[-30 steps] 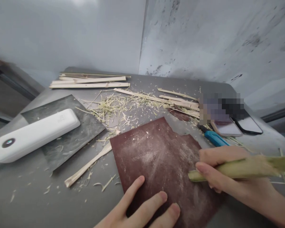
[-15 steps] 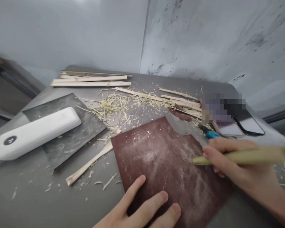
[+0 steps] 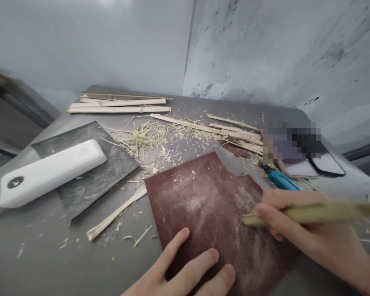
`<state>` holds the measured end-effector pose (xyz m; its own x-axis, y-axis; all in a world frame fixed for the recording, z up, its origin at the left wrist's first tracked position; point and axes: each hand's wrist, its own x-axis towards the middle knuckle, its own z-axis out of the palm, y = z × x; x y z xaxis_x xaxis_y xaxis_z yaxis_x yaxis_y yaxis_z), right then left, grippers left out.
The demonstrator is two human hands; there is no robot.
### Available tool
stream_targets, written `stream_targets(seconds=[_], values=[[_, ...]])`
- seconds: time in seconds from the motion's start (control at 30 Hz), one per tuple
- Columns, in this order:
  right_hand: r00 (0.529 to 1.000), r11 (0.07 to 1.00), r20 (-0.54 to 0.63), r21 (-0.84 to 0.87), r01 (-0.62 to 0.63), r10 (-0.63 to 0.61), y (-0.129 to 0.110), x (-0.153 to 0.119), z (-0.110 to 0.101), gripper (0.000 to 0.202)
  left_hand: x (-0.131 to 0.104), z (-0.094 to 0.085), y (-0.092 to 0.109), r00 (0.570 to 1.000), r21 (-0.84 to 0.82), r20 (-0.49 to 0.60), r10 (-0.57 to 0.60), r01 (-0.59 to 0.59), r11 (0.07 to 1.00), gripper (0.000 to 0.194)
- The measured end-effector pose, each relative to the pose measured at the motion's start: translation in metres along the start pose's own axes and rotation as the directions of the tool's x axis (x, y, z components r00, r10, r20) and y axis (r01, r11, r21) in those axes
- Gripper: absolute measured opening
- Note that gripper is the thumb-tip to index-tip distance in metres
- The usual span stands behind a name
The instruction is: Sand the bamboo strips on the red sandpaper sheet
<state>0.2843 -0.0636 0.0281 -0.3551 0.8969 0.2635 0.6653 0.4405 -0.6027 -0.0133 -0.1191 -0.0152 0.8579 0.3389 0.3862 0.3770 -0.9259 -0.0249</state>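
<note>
A dark red sandpaper sheet (image 3: 203, 205), dusted with pale powder, lies flat on the grey table. Fingers spread, my left hand (image 3: 188, 267) rests on its lower left part. My right hand (image 3: 308, 230) is closed round a greenish bamboo strip (image 3: 314, 213), whose left tip is over the right part of the sheet; its far end is blurred at the right edge. Just above the right hand lies a blue-handled tool (image 3: 282, 180). A pale flared strip (image 3: 117, 211) touches the table left of the sheet, one end against the sheet's edge.
A white device (image 3: 52, 172) lies on a dark grey sheet (image 3: 101, 181) at left. Bamboo strips (image 3: 120, 109) are stacked at the back left, more strips (image 3: 234, 132) at the back right. Shavings (image 3: 144, 137) lie between. Two phones (image 3: 327, 162) are at right.
My right hand has moved slightly left and towards me with the bamboo strip, uncovering more of the blue handle. My left hand stays in place.
</note>
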Motion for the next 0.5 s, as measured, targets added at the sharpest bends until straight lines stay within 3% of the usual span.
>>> stream_targets(seconds=[0.1, 0.2, 0.37, 0.5], values=[[0.995, 0.979, 0.002, 0.177, -0.098, 0.099, 0.008, 0.000, 0.002, 0.040, 0.000, 0.001, 0.000, 1.000, 0.000, 0.006, -0.008, 0.008, 1.000, 0.036], [0.979, 0.951, 0.030, 0.234, -0.203, 0.202, 0.009, -0.001, 0.001, 0.026, 0.001, 0.001, -0.001, 1.000, 0.007, 0.009, 0.001, -0.001, 1.000, 0.037], [0.934, 0.900, -0.002, 0.270, -0.343, 0.357, -0.003, -0.004, -0.011, 0.046, -0.001, 0.000, -0.001, 1.000, 0.003, 0.019, 0.008, -0.008, 1.000, 0.040], [0.921, 0.869, 0.038, 0.320, -0.378, 0.387, -0.001, 0.002, -0.019, 0.051, -0.002, 0.000, -0.002, 1.000, -0.007, 0.011, 0.008, -0.008, 1.000, 0.041]])
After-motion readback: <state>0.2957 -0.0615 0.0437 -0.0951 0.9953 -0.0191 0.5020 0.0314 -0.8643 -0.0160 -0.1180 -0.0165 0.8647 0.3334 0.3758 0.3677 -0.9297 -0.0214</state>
